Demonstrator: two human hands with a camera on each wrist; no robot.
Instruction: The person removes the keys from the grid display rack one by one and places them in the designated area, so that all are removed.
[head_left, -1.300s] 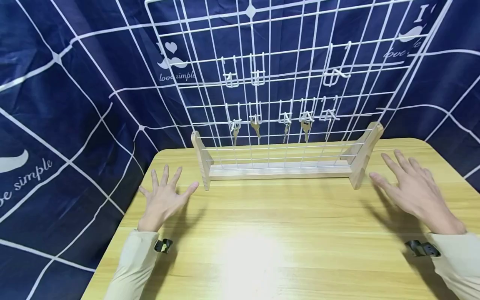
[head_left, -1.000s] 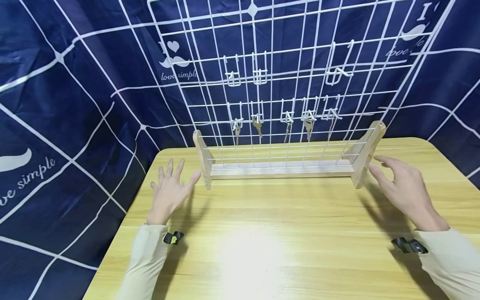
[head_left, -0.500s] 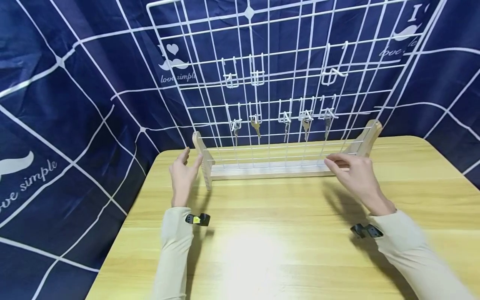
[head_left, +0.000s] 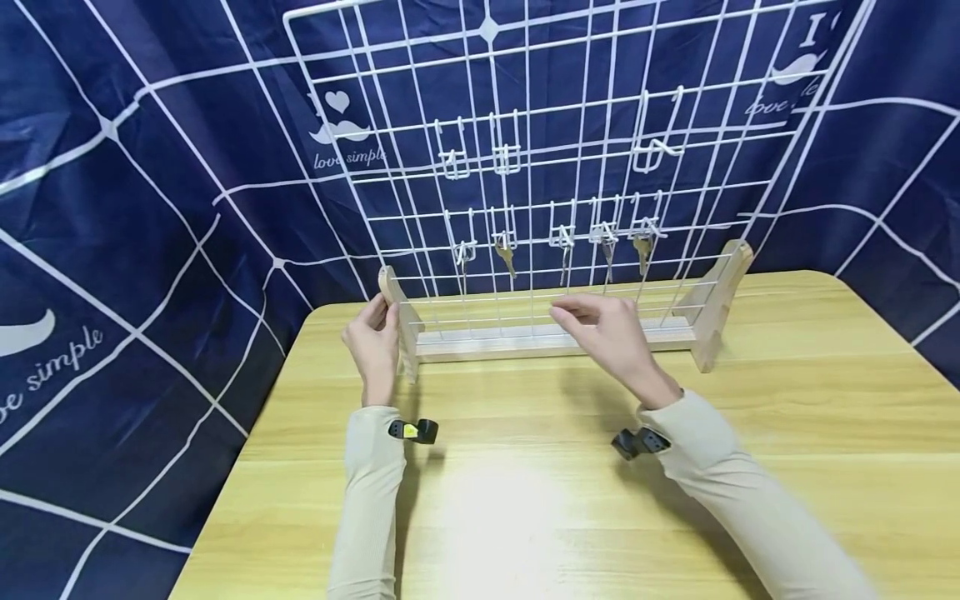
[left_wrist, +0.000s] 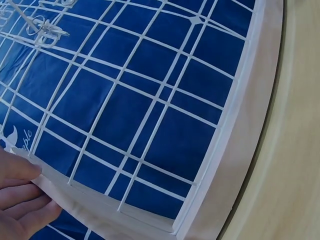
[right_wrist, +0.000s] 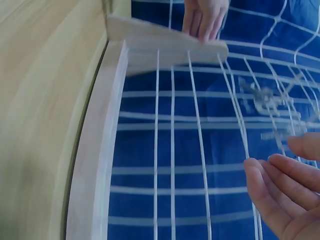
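A white wire grid rack (head_left: 529, 208) stands upright on a wooden base, with a wooden side support at each end. Several keys hang on its lower hooks, among them a brass-coloured key (head_left: 642, 253) at the right. My left hand (head_left: 372, 346) grips the left side support (head_left: 397, 304); in the left wrist view its thumb and fingers (left_wrist: 27, 172) lie on either side of the wood edge. My right hand (head_left: 609, 333) hovers in front of the base's middle, below the keys, fingers loosely bent and holding nothing. The right wrist view shows its fingertips (right_wrist: 257, 177) close to the wires.
Three hooks with nothing on them sit in the upper row, one a larger hook (head_left: 655, 156) at the right. The right side support (head_left: 722, 304) stands on the wooden table (head_left: 525, 442). A dark blue patterned cloth (head_left: 150, 333) surrounds the table at the back and sides.
My left hand has moved right and forward onto the left side support, its spread fingers closing on it. My right hand has swung left from beyond the right support to the rack's middle.
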